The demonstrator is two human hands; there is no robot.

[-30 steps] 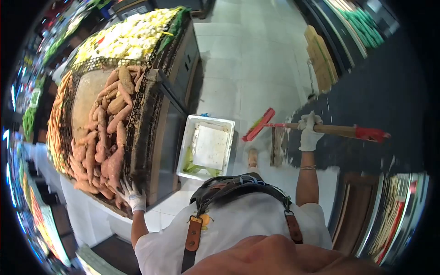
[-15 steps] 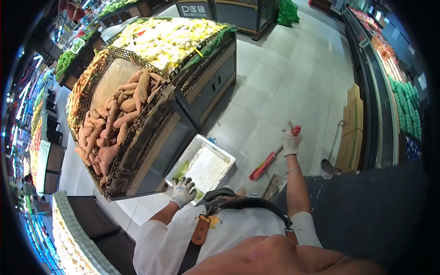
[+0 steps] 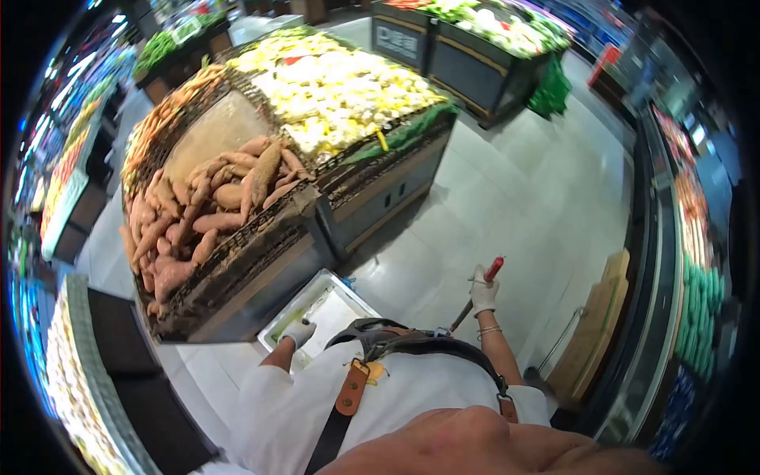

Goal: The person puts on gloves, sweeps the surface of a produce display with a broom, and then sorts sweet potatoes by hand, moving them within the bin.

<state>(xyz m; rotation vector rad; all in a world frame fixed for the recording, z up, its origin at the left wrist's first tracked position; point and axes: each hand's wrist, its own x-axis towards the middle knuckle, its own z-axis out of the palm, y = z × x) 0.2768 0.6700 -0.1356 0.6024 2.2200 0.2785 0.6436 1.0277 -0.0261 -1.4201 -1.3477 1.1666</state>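
My left hand [image 3: 296, 332], in a white glove with dark fingertips, is over the near left part of a white foam box [image 3: 360, 299] on the floor. Its fingers look curled in, and what they hold, if anything, is hidden. Bits of green leaf [image 3: 289, 330] show beside it in the box. My right hand [image 3: 484, 291], also gloved in white, is closed around a broom handle [image 3: 462, 315] just below its red end grip [image 3: 494, 267]. The handle slants down behind my waist, where its lower end is out of sight.
Beside the box stands a display stand with sweet potatoes [image 3: 228, 195], carrots [image 3: 170, 108] and yellow-white produce [image 3: 332, 95]. Flattened cardboard [image 3: 590, 332] leans by the refrigerated shelf [image 3: 645, 293] on the right. A green bag [image 3: 550, 89] hangs at the far stand. Tiled floor [image 3: 514, 190] lies between.
My view has turned and lifted. My left hand's fingers were spread and now look curled. My right hand still grips the broom, whose red head has gone out of sight behind my body.
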